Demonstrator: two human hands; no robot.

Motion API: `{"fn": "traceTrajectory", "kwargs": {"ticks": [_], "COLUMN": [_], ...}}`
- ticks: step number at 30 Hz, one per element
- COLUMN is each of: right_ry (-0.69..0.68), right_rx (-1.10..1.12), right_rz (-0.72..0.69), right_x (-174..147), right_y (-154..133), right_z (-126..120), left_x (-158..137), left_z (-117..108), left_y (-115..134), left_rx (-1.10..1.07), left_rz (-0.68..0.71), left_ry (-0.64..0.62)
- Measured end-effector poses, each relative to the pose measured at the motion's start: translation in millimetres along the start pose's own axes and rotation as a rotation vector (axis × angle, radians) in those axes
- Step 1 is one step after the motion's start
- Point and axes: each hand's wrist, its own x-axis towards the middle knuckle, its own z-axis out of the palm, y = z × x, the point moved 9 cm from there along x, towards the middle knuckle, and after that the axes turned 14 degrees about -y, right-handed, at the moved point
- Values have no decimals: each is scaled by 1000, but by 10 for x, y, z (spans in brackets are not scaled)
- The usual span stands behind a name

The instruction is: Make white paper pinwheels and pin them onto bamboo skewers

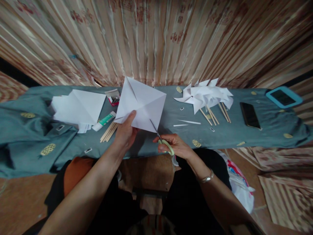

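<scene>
A square sheet of white paper (149,98) with diagonal creases is held up over the table by my left hand (127,130), thumb on top and fingers underneath. One slit runs in from its upper left corner. My right hand (176,145) grips scissors (168,146) with pale green handles. Their blades sit at the paper's lower right corner, one blade lying over the sheet. Below my left hand lie several thin wooden sticks (109,132) and a green and white glue tube (104,120).
Folded white sheets (83,106) are stacked at left, near a small red and white box (113,97). Several paper pinwheels (207,94) on sticks lie right of centre. Thin paper strips (188,122), a black phone (250,115) and a blue-framed tablet (284,97) rest on the green cloth (156,143).
</scene>
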Motion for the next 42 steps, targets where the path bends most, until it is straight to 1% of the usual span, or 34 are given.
{"fn": "traceTrajectory", "kwargs": {"ticks": [4,8,12,21,25,30,34,42], "right_ry": [1,-1,14,38,50,34,30,36], "right_rx": [-18,-17,-11,38,50,-7,-28,-14], "right_rz": [-5,-5,24,61,70,51,34,54], "right_x": [5,8,7,17,15,17,20,29], "right_y": [11,24,44,69,83,69,68,103], "right_z": [-14,-5,-9,-15,-17,-27,-40,-45], "left_x": [-22,-29,-26,11,-2,-42,-73,-78], "left_z": [4,5,15,-17,-7,26,36,34], "left_y": [-61,-87,-68,-44,-38,-52,-111,-123], "left_rx": [24,4,-14,31,36,36,46,43], "left_rz": [-26,-54,-39,18,1,-11,-58,-60], "left_ry": [4,16,7,-13,-15,-11,0,-12]}}
